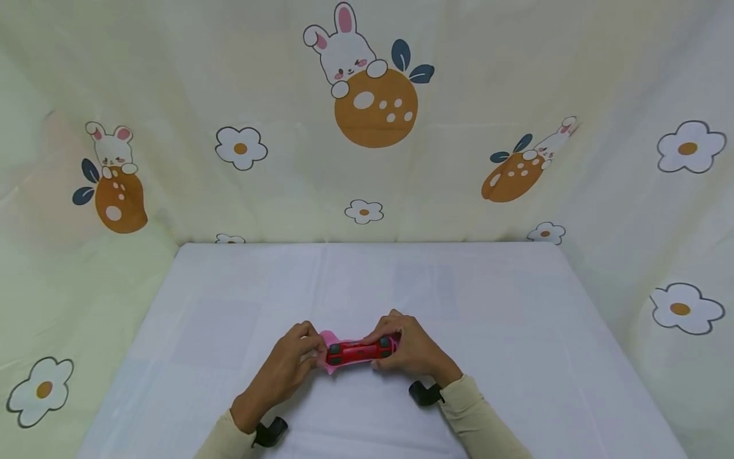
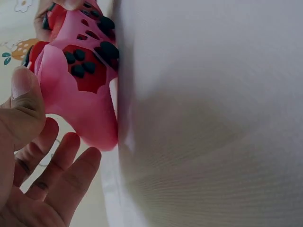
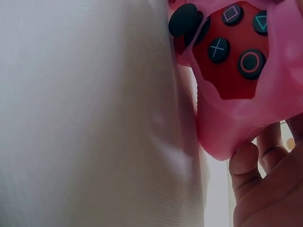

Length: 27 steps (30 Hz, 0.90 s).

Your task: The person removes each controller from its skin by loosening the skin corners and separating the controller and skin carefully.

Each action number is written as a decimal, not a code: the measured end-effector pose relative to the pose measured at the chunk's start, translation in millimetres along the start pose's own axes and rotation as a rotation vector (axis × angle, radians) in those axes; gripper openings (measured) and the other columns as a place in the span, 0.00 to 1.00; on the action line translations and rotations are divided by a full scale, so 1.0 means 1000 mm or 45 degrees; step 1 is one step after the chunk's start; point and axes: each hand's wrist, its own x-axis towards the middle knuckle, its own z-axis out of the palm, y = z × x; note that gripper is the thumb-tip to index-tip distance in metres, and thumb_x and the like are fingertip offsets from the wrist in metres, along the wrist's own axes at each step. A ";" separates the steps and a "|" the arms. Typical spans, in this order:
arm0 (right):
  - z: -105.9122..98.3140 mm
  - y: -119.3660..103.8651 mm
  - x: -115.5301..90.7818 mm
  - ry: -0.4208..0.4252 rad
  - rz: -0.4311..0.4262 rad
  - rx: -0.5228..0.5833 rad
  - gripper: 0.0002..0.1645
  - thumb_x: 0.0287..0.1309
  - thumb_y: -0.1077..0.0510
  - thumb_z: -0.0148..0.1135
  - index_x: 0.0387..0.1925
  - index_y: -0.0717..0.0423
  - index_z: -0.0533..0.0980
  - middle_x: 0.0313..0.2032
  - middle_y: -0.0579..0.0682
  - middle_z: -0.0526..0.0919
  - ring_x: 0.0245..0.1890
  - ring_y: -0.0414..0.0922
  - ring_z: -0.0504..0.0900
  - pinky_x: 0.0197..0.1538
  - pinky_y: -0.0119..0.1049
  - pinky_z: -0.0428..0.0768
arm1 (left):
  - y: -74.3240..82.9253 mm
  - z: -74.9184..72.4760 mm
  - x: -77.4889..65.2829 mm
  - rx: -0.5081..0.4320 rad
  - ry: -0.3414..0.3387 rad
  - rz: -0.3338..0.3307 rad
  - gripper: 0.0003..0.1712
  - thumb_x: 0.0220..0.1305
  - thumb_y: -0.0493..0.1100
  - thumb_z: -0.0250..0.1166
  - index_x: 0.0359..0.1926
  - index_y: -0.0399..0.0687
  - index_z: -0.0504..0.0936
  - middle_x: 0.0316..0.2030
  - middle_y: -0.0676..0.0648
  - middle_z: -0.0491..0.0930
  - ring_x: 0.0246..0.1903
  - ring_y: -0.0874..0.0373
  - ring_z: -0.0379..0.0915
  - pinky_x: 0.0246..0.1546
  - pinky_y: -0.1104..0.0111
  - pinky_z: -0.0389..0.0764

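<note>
A person's two bare hands meet over a red plastic game controller (image 1: 358,352) with dark buttons, partly wrapped in a pink, rubbery-looking cover (image 2: 83,120), near the middle of a white cloth-covered table (image 1: 487,306). The controller lies between the hands, its long axis running left to right, the right end angled slightly toward the far side. It sits to the right of the left hand (image 1: 289,363) and to the left of the right hand (image 1: 415,347); both touch it, so neither is nearer.

The left hand pinches the cover at the controller's left end, thumb (image 2: 26,94) pressed against it, three lower fingers (image 2: 75,182) loosely bent and clear of the handle; the index finger is mostly hidden. The right hand grips the right end, fingers curled over the far side. Behind the table hangs a pale curtain (image 1: 287,191) printed with white rabbits and flowers.
</note>
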 end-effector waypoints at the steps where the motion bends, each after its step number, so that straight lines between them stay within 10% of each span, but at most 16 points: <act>1: 0.001 0.000 0.001 -0.002 0.000 -0.002 0.26 0.44 0.59 0.87 0.45 0.32 0.91 0.40 0.35 0.89 0.45 0.41 0.76 0.50 0.35 0.75 | -0.001 0.000 -0.001 0.021 0.008 0.009 0.17 0.51 0.33 0.81 0.33 0.56 0.82 0.37 0.58 0.76 0.42 0.65 0.72 0.42 0.69 0.78; 7: 0.003 -0.001 0.003 0.003 0.014 -0.004 0.26 0.44 0.59 0.87 0.45 0.31 0.91 0.39 0.35 0.89 0.45 0.41 0.76 0.51 0.35 0.74 | -0.004 0.001 -0.004 0.058 0.050 -0.013 0.19 0.49 0.35 0.83 0.33 0.57 0.81 0.36 0.59 0.78 0.41 0.62 0.75 0.42 0.68 0.80; 16: 0.004 0.001 0.001 0.019 0.042 -0.018 0.27 0.43 0.58 0.87 0.45 0.29 0.91 0.40 0.34 0.88 0.46 0.41 0.76 0.51 0.36 0.73 | 0.003 0.006 -0.003 -0.338 0.029 -0.225 0.26 0.46 0.34 0.86 0.40 0.57 0.80 0.45 0.56 0.82 0.51 0.60 0.80 0.45 0.62 0.91; 27: 0.004 -0.003 0.000 0.064 0.109 0.012 0.25 0.46 0.53 0.87 0.46 0.28 0.90 0.43 0.37 0.88 0.47 0.43 0.78 0.51 0.36 0.77 | 0.007 0.010 0.002 -0.307 0.046 -0.234 0.30 0.49 0.40 0.87 0.44 0.55 0.74 0.54 0.57 0.88 0.57 0.56 0.84 0.49 0.58 0.88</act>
